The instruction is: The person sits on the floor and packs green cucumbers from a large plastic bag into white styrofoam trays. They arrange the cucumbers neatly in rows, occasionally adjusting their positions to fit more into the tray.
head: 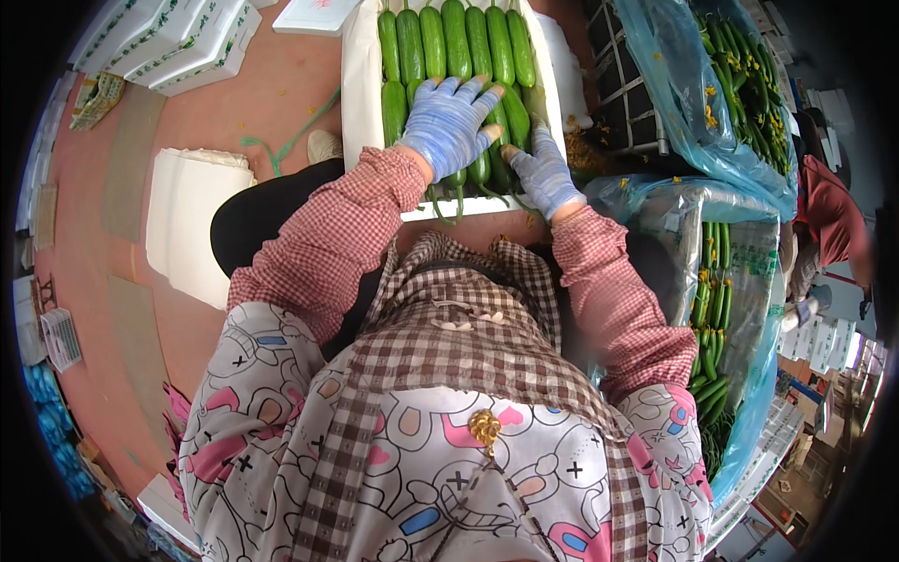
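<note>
Before me stands a white foam box [453,205] lined with white paper [362,77]. Green cucumbers [456,42] lie in it side by side, in a far row and a near row. My left hand [449,126], in a blue-and-white knit glove with bare fingertips, rests spread flat over the near row. At the box's right wall my right hand [544,168], gloved alike, has thumb and fingers around the sides of a near-row cucumber [516,116]. Several stems hang toward the near rim. The left hand covers parts of the cucumbers beneath it.
At right, blue plastic liners [674,105] hold a heap of cucumbers [744,84] with yellow blossoms and, nearer, slimmer stacked ones [713,302]. White paper sheets [193,218] lie on the floor at left. Foam boxes [189,42] stand far left. Another person [832,211] is at the right edge.
</note>
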### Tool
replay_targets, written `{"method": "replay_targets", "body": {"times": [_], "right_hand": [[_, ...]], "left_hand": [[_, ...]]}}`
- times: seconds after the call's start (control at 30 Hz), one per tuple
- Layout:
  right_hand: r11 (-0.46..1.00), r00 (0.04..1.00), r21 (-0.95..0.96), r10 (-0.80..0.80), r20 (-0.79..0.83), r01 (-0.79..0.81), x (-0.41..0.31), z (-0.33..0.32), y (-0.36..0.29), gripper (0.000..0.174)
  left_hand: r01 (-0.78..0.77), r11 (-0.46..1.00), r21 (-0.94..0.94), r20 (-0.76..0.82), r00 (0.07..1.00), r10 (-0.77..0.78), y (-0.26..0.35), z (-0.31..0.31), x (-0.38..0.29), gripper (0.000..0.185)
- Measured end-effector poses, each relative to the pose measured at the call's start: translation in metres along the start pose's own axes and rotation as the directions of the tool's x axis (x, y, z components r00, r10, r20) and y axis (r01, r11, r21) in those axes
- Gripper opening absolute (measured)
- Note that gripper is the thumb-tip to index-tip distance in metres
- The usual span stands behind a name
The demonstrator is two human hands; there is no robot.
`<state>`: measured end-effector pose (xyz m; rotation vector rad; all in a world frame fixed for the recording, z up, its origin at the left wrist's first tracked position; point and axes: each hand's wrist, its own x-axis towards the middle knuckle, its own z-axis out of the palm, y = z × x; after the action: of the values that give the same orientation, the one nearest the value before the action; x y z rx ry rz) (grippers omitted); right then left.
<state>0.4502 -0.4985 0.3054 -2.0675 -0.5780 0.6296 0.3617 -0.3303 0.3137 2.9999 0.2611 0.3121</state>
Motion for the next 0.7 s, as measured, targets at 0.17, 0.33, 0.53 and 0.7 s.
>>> {"method": "replay_targets", "body": {"times": [0.17, 0.33, 0.53, 0.7], "right_hand": [[0.968, 0.999, 0.247, -0.027, -0.025, 0.032, -0.007, -0.017, 0.002, 0.065], [0.971, 0.995, -0.239, -0.007, 0.098, 0.031, 0.000, -0.021, 0.006, 0.059], [0.932, 0.956, -0.363, 0.086, 0.280, 0.022, 0.017, -0.036, -0.012, 0.042], [0.836, 0.898, -0.548, 0.248, 0.363, -0.010, 0.028, -0.046, -0.031, 0.046]], "left_hand": [[0.032, 0.999, 0.026, 0.043, 0.999, -0.033, 0.001, -0.001, 0.002, 0.060], [0.023, 0.999, 0.024, 0.056, 0.998, -0.024, 0.001, 0.001, 0.006, 0.056], [0.031, 0.997, 0.074, 0.049, 0.998, -0.035, 0.002, 0.007, 0.005, 0.057], [-0.003, 0.989, 0.150, 0.006, 1.000, 0.002, -0.001, 0.015, 0.007, 0.055]]}}
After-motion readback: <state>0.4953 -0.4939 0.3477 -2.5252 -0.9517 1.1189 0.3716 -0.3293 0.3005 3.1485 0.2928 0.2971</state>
